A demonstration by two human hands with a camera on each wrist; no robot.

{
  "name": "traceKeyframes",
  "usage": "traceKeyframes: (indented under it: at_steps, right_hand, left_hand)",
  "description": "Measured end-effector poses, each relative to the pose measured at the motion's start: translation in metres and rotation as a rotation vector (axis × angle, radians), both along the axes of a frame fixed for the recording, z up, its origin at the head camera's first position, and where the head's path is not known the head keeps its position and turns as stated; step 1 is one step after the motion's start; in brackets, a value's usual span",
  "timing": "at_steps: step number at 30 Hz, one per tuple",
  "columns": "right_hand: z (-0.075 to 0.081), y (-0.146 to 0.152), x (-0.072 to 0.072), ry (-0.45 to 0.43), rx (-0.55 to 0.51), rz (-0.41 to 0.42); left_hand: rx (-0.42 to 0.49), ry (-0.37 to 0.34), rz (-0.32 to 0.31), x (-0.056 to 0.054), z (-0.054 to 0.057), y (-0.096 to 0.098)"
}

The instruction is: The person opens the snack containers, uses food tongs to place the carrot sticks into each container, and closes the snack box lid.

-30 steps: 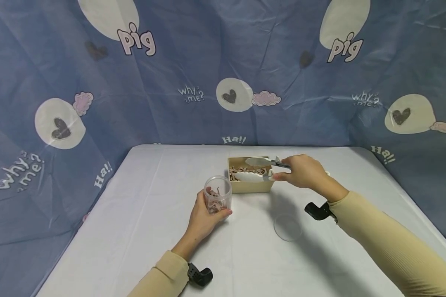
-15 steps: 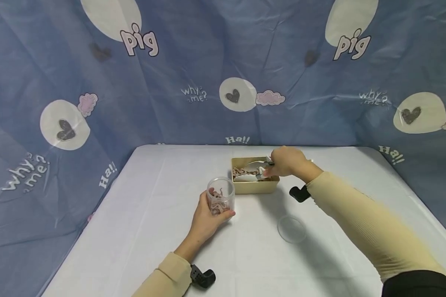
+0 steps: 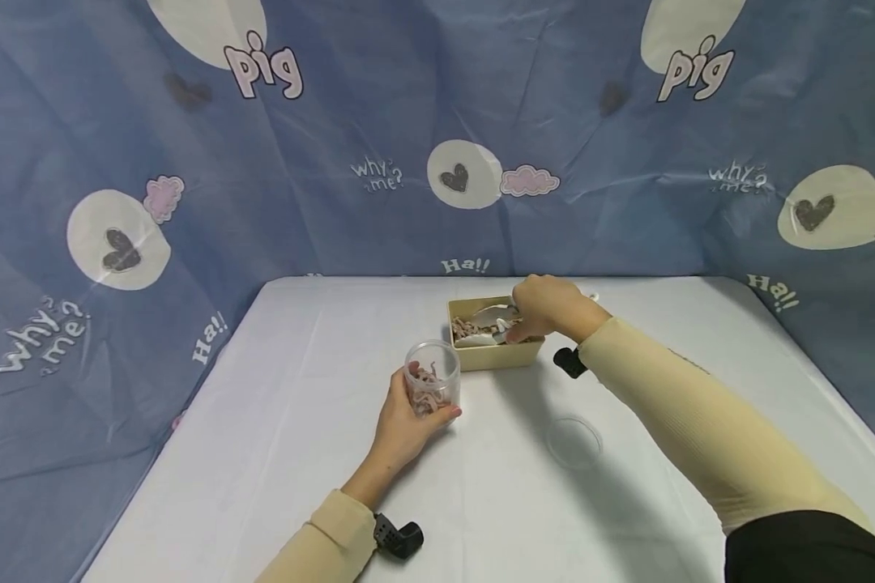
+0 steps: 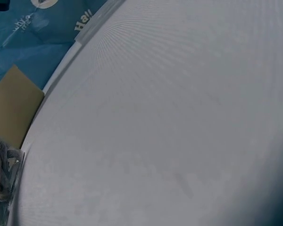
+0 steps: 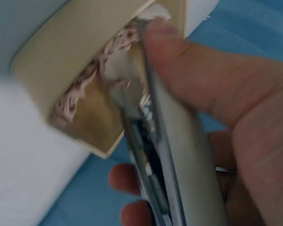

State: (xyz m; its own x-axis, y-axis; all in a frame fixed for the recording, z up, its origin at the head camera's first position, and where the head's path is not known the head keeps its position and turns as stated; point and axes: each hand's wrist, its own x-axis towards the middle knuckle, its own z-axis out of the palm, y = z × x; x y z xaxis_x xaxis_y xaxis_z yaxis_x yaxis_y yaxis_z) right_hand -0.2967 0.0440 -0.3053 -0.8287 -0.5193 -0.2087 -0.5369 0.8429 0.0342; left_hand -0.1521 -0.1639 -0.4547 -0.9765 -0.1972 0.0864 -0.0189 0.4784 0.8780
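My left hand [image 3: 401,425] grips a clear open jar [image 3: 445,393] from its left side, thumb at the front. Several pinkish-brown curly strips [image 3: 426,397] lie inside it. Just behind the jar stands a beige rectangular box [image 3: 499,357], with similar strips [image 5: 87,89] in it. In my right hand [image 3: 550,308] are tongs [image 5: 172,136] with white tips and metal-edged arms, thumb on one arm and fingers on the other. Their tips reach down into the box among the strips, spread apart in the head view. Whether a strip is between them cannot be told.
A clear round lid [image 3: 574,442] lies on the white tablecloth [image 3: 496,510], right of the jar. A blue patterned cloth [image 3: 379,235] hangs behind the table. In the left wrist view, the box [image 4: 14,106] and jar [image 4: 2,179] show at the left edge.
My right hand has moved left and lowered the tongs from above the box into it. My left hand and the jar stay nearly where they were; the view has shifted slightly.
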Motion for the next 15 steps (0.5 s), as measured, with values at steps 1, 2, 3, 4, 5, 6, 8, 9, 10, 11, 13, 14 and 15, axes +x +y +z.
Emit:
traceKeyframes:
  at_steps: [1, 2, 3, 4, 5, 6, 8, 9, 10, 11, 13, 14, 15]
  right_hand:
    - [0.002, -0.003, 0.001, 0.008, -0.005, 0.002]
    - [0.003, -0.007, 0.002, 0.015, -0.006, -0.004]
    - [0.003, -0.01, 0.004, 0.022, -0.007, -0.012]
    - [0.003, -0.014, 0.005, 0.034, -0.008, -0.018]
    - [0.003, -0.017, 0.008, 0.046, -0.007, -0.027]
    - [0.002, -0.02, 0.01, 0.06, -0.008, -0.036]
    - [-0.001, -0.022, 0.014, 0.093, -0.01, -0.05]
    - [-0.003, -0.021, 0.016, 0.109, -0.018, -0.057]
    - [-0.005, -0.019, 0.017, 0.121, -0.029, -0.065]
    - [-0.008, -0.016, 0.018, 0.123, -0.04, -0.074]
    - [-0.012, -0.007, 0.02, 0.12, -0.072, -0.095]
    - [-0.013, -0.003, 0.02, 0.115, -0.085, -0.105]
    - [-0.014, 0.002, 0.02, 0.108, -0.105, -0.116]
  left_hand:
    - [0.0, 0.001, 0.004, 0.0, 0.001, -0.001]
    - [0.0, 0.003, 0.005, -0.001, 0.003, -0.002]
    - [0.002, 0.004, 0.006, -0.001, 0.004, -0.002]
    - [0.005, 0.006, 0.007, -0.001, 0.004, -0.003]
    - [0.005, 0.005, 0.009, -0.002, 0.004, -0.003]
    - [0.008, 0.0, 0.012, -0.001, 0.004, -0.003]
    - [0.013, -0.007, 0.01, 0.0, 0.004, -0.003]
    - [0.015, -0.011, 0.008, 0.0, 0.003, -0.002]
    - [0.016, -0.016, 0.006, 0.001, 0.002, -0.002]
    - [0.014, -0.022, 0.003, 0.002, 0.002, -0.001]
    - [0.011, -0.019, -0.003, 0.003, 0.001, -0.001]
    - [0.009, -0.016, -0.001, 0.003, 0.001, -0.001]
    - [0.008, -0.01, 0.001, 0.003, 0.001, -0.001]
